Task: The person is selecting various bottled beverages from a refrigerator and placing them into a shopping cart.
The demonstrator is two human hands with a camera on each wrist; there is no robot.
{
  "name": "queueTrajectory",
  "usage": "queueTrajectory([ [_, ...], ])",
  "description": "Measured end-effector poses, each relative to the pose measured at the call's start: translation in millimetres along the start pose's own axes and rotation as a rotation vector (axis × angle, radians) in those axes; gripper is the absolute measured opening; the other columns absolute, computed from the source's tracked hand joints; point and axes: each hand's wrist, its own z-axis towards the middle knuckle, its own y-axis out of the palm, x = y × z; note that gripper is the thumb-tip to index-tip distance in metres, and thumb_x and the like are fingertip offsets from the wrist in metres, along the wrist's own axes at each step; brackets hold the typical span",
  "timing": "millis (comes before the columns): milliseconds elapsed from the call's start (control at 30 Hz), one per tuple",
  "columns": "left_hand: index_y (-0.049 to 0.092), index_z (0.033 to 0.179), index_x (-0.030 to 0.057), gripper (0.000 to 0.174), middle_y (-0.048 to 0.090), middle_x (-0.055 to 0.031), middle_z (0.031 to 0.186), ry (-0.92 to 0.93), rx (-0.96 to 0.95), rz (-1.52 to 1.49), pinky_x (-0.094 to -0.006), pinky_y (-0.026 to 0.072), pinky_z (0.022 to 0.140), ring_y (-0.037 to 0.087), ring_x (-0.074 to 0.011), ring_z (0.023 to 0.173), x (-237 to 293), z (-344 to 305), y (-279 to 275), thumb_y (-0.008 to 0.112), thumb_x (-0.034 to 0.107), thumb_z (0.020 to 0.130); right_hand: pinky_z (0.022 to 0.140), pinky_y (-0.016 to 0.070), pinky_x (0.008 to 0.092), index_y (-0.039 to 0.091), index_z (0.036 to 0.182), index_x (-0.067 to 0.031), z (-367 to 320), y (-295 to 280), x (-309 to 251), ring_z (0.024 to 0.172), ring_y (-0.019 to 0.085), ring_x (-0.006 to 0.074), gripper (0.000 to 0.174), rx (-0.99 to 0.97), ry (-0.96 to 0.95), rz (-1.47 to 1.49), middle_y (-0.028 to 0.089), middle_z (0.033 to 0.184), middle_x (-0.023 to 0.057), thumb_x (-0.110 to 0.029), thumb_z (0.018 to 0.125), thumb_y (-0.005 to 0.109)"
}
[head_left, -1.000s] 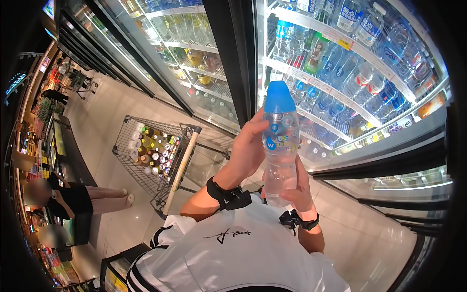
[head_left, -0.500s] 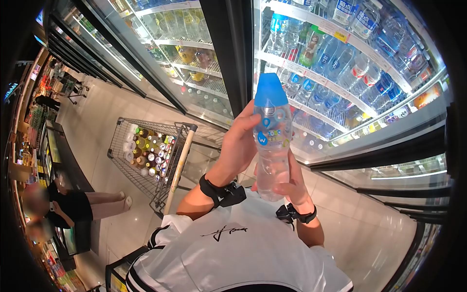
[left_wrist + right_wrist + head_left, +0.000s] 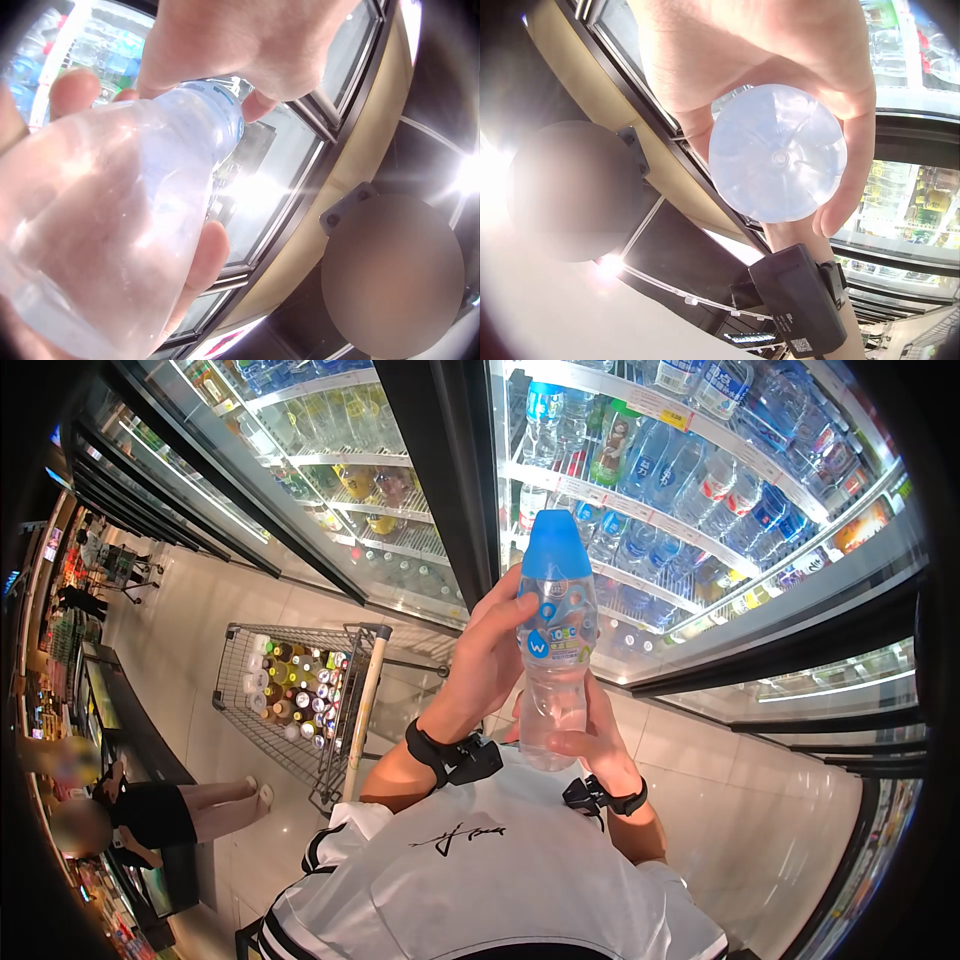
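Between both hands in the head view stands a clear plastic water bottle (image 3: pixel 556 635), tall and slim-waisted, with a blue cap (image 3: pixel 556 545) on top and printed blue circles facing the wearer. The left hand (image 3: pixel 490 655) grips its upper body from the left, thumb across the front edge near the printing. Lower down, the right hand (image 3: pixel 606 745) holds the bottle near its base, thumb over the front. From the right wrist, the round ribbed bottle base (image 3: pixel 780 154) shows inside the curled right hand (image 3: pixel 757 45).
An open glass-doored cooler with shelves of bottles (image 3: pixel 640 540) stands ahead to the right. At the left is a wire shopping cart (image 3: pixel 285 745) carrying several bottles. Farther left, people (image 3: pixel 150 800) stand by a display counter. A black door frame (image 3: pixel 440 470) divides the cooler bays.
The head view has swung a little to the right, so the shelves and cart sit farther left. The bottle has shifted slightly left and up in view, still held by both hands.
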Motion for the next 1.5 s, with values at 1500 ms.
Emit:
queueTrajectory([
  [1500,0.04,0.142,-0.0017,0.068,0.061,-0.0214,0.125,0.033,0.028,0.184,-0.043,0.0536,0.092,0.067,-0.0328,0.103,-2.2,5.1,3.3,0.056,0.04,0.091,0.089,0.0535,0.0417,0.03,0.144,0.0023,0.8,0.2,3.2,0.103,0.065,0.0286,0.086,0.009,-0.003,-0.007,0.057,0.119,0.0151,-0.018,0.073,0.074],
])
